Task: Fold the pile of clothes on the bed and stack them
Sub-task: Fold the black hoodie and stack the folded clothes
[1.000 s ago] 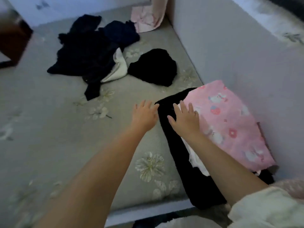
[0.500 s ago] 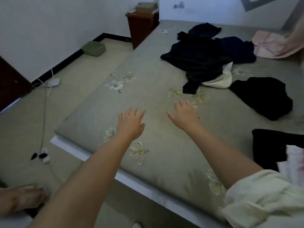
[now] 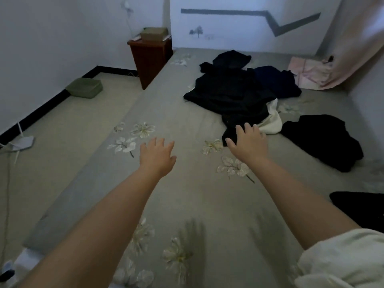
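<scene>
Grey-green bedding: bed (image 3: 187,204) with pale flower print fills most of the view, seen from the foot end.
Clothes pile: dark heap (image 3: 230,92) in black and navy lies on the far middle of the bed, unfolded, with a white garment (image 3: 272,121) poking out at its near right edge.
Loose item: black garment (image 3: 324,140) lies crumpled just right of the pile, apart from it.
Stack corner: black folded piece (image 3: 361,206) shows at the right edge of the bed, cut by the frame.
Pink cloth: pink fabric (image 3: 309,73) lies at the far right corner, by a hanging curtain (image 3: 357,44).
Left hand: left hand (image 3: 156,157) reaches forward over bare bedding, palm down, fingers spread and straight, grip wide, holds nothing.
Right hand: right hand (image 3: 248,142) is stretched out at the near tip of the dark heap, fingers straight and spread, grip wide; fingertips overlap the black cloth, contact cannot be told.
Sleeve: cream sleeve (image 3: 342,260) pushed up on the right arm.
Floor side: brown nightstand (image 3: 149,57) stands at the bed's far left corner, green tray (image 3: 85,88) on the floor near the wall.
</scene>
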A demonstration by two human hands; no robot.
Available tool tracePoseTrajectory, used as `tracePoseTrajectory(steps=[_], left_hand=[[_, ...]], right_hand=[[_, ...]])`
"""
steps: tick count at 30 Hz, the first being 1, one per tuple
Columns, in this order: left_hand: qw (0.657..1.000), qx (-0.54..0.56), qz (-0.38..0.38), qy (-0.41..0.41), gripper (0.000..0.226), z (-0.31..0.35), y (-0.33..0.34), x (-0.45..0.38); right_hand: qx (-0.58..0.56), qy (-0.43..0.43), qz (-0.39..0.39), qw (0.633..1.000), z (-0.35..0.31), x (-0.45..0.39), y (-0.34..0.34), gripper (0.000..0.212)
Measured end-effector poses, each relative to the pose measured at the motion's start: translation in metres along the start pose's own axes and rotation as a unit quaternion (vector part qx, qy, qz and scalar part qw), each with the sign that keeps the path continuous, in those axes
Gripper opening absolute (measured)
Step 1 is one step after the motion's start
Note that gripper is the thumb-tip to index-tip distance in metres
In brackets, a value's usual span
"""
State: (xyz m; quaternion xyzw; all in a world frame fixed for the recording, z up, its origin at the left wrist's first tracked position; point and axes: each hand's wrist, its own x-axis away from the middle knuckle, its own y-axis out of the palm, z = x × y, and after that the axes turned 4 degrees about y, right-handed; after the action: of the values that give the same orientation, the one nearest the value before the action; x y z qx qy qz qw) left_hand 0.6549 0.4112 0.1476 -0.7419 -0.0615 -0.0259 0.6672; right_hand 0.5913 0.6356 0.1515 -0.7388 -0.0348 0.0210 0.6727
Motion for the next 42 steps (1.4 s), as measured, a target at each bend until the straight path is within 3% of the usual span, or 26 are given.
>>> tracePoseTrajectory(steps=[5,13,17,22,24,27,31,33,36,42], left_hand=[[0.999,0.032,-0.001,0.030,0.056,0.010,0.008,-0.097],[0.991,0.085,-0.060,0.081,0.064,0.028,0.086,-0.218],[0.986,0.105,-0.084,0.098,0.067,0.037,0.145,-0.288],[0.979,0.130,-0.129,0.087,0.070,0.050,0.254,-0.345],[0.978,0.131,-0.134,0.091,0.073,0.054,0.295,-0.356],[0.984,0.127,-0.067,0.108,0.077,0.058,0.334,-0.361],[0.985,0.130,-0.020,0.111,0.086,0.057,0.343,-0.358],[0.986,0.123,-0.013,0.109,0.087,0.059,0.343,-0.359],[0.987,0.117,-0.018,0.106,0.085,0.059,0.343,-0.360],[0.985,0.133,-0.021,0.112,0.081,0.059,0.344,-0.361]], right_hand=[[-0.010,0.042,-0.053,0.998,0.001,-0.058,0.046,0.058],[-0.019,0.098,-0.109,0.989,-0.001,-0.137,0.124,0.061],[-0.038,0.166,-0.169,0.971,0.015,-0.192,0.168,0.066],[-0.021,0.187,-0.168,0.968,0.041,-0.254,0.232,0.068],[-0.036,0.201,-0.156,0.966,0.052,-0.278,0.259,0.067],[-0.073,0.237,-0.091,0.965,0.063,-0.311,0.292,0.065],[-0.062,0.292,-0.037,0.954,0.063,-0.361,0.312,0.067],[-0.011,0.308,-0.028,0.951,0.065,-0.383,0.317,0.054],[0.042,0.279,0.000,0.959,0.066,-0.394,0.324,0.029],[0.034,0.174,0.060,0.982,0.061,-0.337,0.316,0.028]])
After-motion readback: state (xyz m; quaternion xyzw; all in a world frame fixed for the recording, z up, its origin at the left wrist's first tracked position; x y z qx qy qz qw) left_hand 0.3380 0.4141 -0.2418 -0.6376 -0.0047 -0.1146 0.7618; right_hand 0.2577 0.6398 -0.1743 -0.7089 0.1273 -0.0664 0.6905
